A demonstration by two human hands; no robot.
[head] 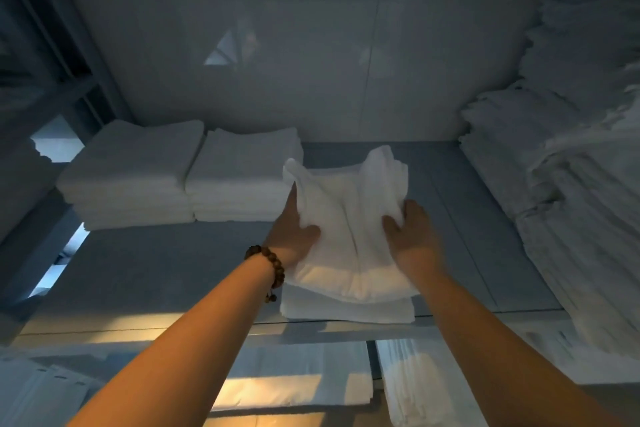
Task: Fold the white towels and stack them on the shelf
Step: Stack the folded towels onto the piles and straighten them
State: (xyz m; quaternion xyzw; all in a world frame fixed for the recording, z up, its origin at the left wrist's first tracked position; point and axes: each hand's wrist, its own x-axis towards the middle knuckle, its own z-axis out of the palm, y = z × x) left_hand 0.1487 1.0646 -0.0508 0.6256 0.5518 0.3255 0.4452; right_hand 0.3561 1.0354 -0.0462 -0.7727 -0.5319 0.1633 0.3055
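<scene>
A folded white towel [349, 218] is held between both hands just above the grey shelf [166, 267]. My left hand [294, 229] grips its left edge, thumb on top; a bead bracelet is on that wrist. On the right side, my right hand [412, 236] grips the towel with its thumb pressed into the cloth. The towel's far corners stick up and its near end rests on another folded white towel [346, 310] lying at the shelf's front edge.
Two stacks of folded white towels [128, 177] [242, 177] stand at the shelf's back left. A tall, rumpled pile of white linen [571, 166] fills the right side. Folded linen [294, 378] lies on the lower shelf. The wall behind is close.
</scene>
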